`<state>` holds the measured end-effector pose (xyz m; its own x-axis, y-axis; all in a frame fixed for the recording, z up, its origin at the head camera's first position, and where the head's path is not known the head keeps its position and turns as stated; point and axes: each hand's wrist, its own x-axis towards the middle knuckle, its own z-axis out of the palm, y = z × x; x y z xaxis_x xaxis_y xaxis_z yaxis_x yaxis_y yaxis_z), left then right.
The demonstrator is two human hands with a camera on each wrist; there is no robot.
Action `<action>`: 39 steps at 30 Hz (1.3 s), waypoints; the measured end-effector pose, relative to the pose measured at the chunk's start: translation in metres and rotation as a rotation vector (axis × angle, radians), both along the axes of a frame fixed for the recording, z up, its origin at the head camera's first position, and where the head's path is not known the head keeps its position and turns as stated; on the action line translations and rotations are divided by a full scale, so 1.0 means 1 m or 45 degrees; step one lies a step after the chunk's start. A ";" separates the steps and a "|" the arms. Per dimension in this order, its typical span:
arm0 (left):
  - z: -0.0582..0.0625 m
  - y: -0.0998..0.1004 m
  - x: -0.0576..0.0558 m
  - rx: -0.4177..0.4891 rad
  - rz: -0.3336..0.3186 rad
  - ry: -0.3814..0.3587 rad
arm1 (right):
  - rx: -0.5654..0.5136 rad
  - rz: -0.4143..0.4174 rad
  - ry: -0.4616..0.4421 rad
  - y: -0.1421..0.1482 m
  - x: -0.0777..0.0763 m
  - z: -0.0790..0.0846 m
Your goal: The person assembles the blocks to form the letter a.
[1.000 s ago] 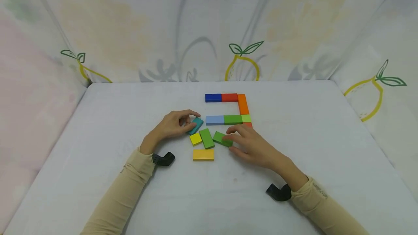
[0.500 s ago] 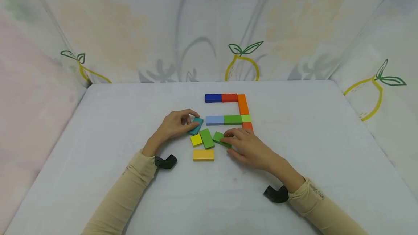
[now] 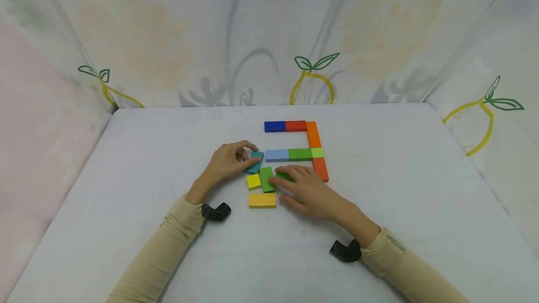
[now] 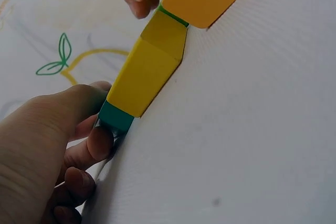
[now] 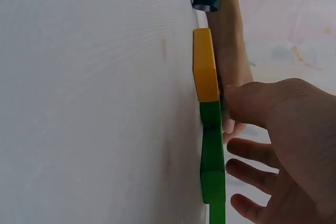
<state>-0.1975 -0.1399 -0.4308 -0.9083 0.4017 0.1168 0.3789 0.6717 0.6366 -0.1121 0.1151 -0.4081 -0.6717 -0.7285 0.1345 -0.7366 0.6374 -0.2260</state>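
Observation:
My left hand (image 3: 225, 162) pinches a teal block (image 3: 255, 168) between thumb and fingers, low over the table. In the left wrist view a small yellow block (image 4: 144, 80) sits right beside the teal one. My right hand (image 3: 310, 193) reaches over the green blocks with its fingers spread and loosely bent. One green block (image 3: 264, 174) lies by its fingertips; another green block (image 3: 284, 176) is partly hidden under the hand. From the right wrist view, the fingers are beside the green blocks, and I cannot tell whether they touch. An amber block (image 3: 262, 200) lies in front.
Farther back, flat blocks form a joined shape: dark blue (image 3: 275, 126), red (image 3: 295, 126), orange (image 3: 313, 134), light green (image 3: 317, 152), green (image 3: 300, 155), light blue (image 3: 277, 155) and orange-red (image 3: 320, 169) blocks. A white cloth covers the table (image 3: 168, 130).
My right hand has moved left across the right-hand green block toward the other one, uncovering the orange-red block. The teal block and the upright green block have shifted slightly right.

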 end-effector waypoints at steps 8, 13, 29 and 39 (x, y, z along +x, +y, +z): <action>-0.001 0.002 0.001 0.021 -0.017 0.012 | 0.018 0.047 -0.037 -0.004 0.001 0.002; -0.001 0.005 0.003 0.021 0.011 0.024 | 0.005 0.059 -0.070 -0.004 0.002 0.005; -0.003 0.008 0.003 0.021 0.010 0.068 | -0.044 0.098 -0.187 0.001 0.002 0.010; -0.001 0.012 0.006 0.034 0.011 0.044 | -0.080 0.090 -0.221 0.003 0.002 0.010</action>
<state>-0.1917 -0.1280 -0.4316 -0.9069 0.3904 0.1587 0.3953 0.6578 0.6411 -0.1099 0.1181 -0.3982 -0.6361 -0.7687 0.0674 -0.7256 0.5661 -0.3912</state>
